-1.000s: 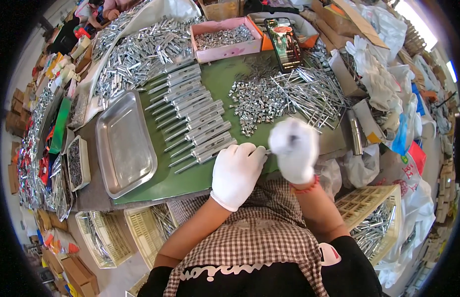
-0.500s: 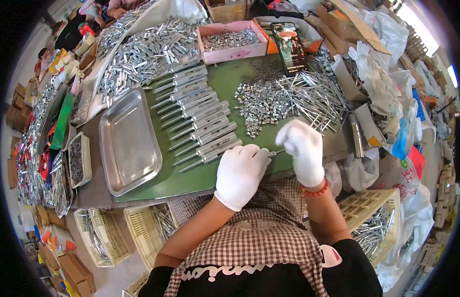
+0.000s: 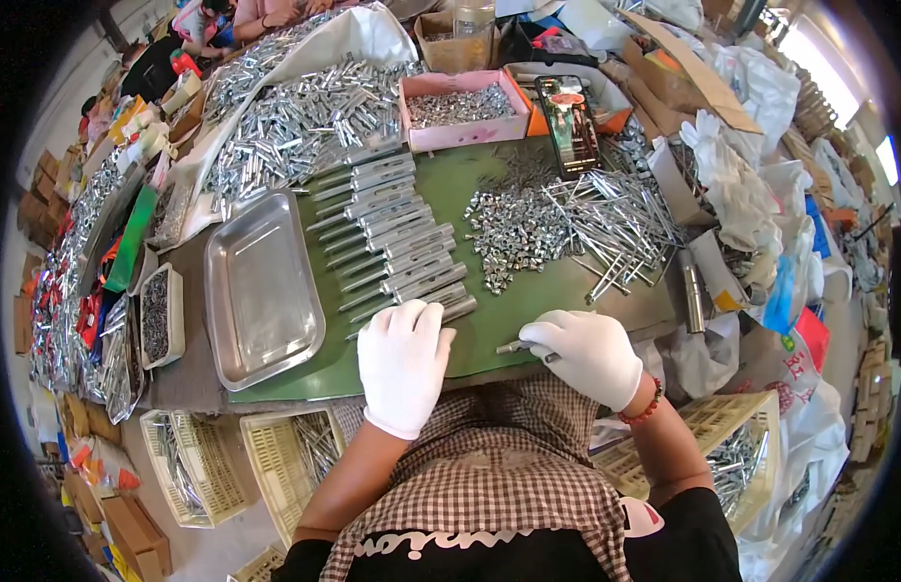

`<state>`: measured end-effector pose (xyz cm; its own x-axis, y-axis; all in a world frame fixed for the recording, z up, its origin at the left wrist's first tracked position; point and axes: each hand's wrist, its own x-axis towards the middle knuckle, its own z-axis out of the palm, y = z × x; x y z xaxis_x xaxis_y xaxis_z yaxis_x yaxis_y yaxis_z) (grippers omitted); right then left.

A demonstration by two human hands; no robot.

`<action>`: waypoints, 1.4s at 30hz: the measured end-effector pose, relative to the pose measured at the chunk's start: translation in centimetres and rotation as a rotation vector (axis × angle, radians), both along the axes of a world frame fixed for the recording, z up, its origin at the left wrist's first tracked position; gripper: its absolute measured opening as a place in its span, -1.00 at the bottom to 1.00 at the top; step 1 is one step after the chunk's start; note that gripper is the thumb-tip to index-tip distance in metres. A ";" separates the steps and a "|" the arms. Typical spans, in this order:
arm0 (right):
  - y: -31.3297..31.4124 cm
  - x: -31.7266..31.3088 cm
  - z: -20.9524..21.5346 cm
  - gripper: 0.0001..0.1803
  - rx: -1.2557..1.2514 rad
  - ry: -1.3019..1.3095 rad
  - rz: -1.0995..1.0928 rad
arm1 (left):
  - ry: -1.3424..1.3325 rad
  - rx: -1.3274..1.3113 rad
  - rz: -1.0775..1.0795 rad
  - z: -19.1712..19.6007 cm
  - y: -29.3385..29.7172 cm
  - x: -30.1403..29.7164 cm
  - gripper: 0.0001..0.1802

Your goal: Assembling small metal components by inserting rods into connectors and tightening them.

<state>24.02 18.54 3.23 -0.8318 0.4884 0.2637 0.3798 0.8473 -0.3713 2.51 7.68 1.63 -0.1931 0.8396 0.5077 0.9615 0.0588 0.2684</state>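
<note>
My left hand (image 3: 404,369), in a white glove, is at the near end of a row of slotted metal tubes (image 3: 421,262) with thin rods sticking out to their left. Its fingers curl over the nearest tube (image 3: 460,308), the thumb on the near side; most of that tube is hidden. To the right, my gloved right hand (image 3: 591,357) is closed on a short metal rod (image 3: 511,346) that points left from the fingertips. Beyond it lie a heap of small metal nuts (image 3: 513,233) and a pile of long metal pins (image 3: 620,228).
A steel tray (image 3: 266,291) lies left on the green tabletop (image 3: 373,373). Behind are a mound of metal tubes (image 3: 305,126), a pink box (image 3: 467,116) of small parts and an upright phone (image 3: 569,126). Plastic crates (image 3: 276,456) stand below the table edge. Someone else's hands (image 3: 280,15) are far back.
My hands have parted. The left moved left onto the nearest tube; the right came down and nearer with the short metal rod. The whole view has shifted slightly.
</note>
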 end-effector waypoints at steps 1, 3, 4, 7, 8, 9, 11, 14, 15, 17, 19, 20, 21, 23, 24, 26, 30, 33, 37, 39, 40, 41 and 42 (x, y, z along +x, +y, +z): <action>-0.3 -0.3 0.2 -0.79 -0.008 -0.001 -0.010 | -0.001 -0.063 0.007 0.1 -0.2 -0.3 -0.68; -0.4 -0.4 0.3 -0.79 -0.015 -0.003 -0.021 | -0.002 -0.125 0.011 0.1 -0.2 -0.3 -0.70; -0.3 -0.4 0.4 -0.77 -0.029 0.061 -0.023 | -0.001 -0.117 0.010 0.1 -0.2 -0.2 -0.73; -0.2 -0.3 1.9 -0.69 -0.202 0.236 -0.112 | -0.011 -0.093 -0.005 0.1 -0.3 -0.1 -0.74; 0.0 0.2 1.7 -0.64 -0.357 0.335 -0.165 | -0.020 -0.078 -0.019 0.1 -0.3 -0.1 -0.72; 0.2 0.5 1.5 -0.61 -0.496 0.477 -0.200 | -0.021 -0.079 -0.017 0.0 -0.2 -0.1 -0.72; -0.3 0.5 3.0 -0.61 -0.744 0.772 -0.316 | -0.124 0.144 -0.137 -0.1 -0.3 0.0 -0.64; -0.6 0.7 3.7 -0.62 -0.942 1.114 -0.338 | -0.345 0.093 -0.250 0.3 -0.6 0.7 -0.64; -0.8 0.5 3.9 -0.62 -0.945 1.111 -0.334 | -0.456 0.066 -0.271 0.3 -0.7 1.1 -0.66; -1.2 0.4 4.4 -0.63 -0.932 1.267 -0.303 | -0.501 0.047 -0.293 0.4 -0.8 1.3 -0.71; -1.5 0.0 4.7 -0.63 -0.909 1.275 -0.317 | -0.509 0.058 -0.324 0.4 -0.8 1.6 -0.64; -1.8 -0.4 4.7 -0.63 -0.830 1.237 -0.363 | -0.549 0.050 -0.319 0.3 -0.9 1.7 -0.65; -2.1 -0.7 4.7 -0.62 -0.751 1.197 -0.407 | -0.549 0.050 -0.319 0.3 -1.1 1.7 -0.65; -2.3 -0.7 4.5 -0.62 -0.717 1.146 -0.387 | -0.611 -0.007 -0.301 0.5 -1.3 1.8 -0.71; -2.4 -0.8 4.3 -0.61 -0.685 1.097 -0.367 | -0.613 -0.005 -0.302 0.6 -1.3 1.9 -0.71; -2.8 -1.3 3.8 -0.65 -0.721 1.029 -0.368 | -0.686 -0.043 -0.325 0.7 -1.4 2.0 -0.70; -3.9 -2.1 2.9 -0.67 -0.865 0.984 -0.292 | -0.704 0.000 -0.354 1.3 -1.3 2.5 -0.68; -4.4 -2.3 2.9 -0.69 -0.864 0.962 -0.297 | -0.629 0.079 -0.384 1.1 -1.3 2.3 -0.68; -4.2 -2.0 2.5 -0.72 -0.769 0.834 -0.248 | -0.670 -0.016 -0.358 1.4 -1.6 2.2 -0.68; -4.2 -1.9 3.1 -0.72 -0.888 0.815 -0.276 | -0.697 -0.061 -0.345 1.3 -1.7 2.2 -0.62; -4.1 -2.0 3.3 -0.73 -1.008 0.794 -0.301 | -0.702 -0.037 -0.352 1.2 -1.7 2.2 -0.62; -3.8 -1.8 3.4 -0.73 -1.007 0.794 -0.299 | -0.708 -0.012 -0.360 1.1 -1.6 2.2 -0.62; -3.3 -1.5 3.5 -0.73 -1.011 0.774 -0.200 | -0.707 -0.011 -0.359 1.1 -1.6 2.3 -0.62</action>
<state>22.55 15.23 6.71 -0.5189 0.8507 0.0843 -0.1348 0.0160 -0.9907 4.82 6.12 2.77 -0.1830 0.9158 0.3575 0.5240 -0.2168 0.8237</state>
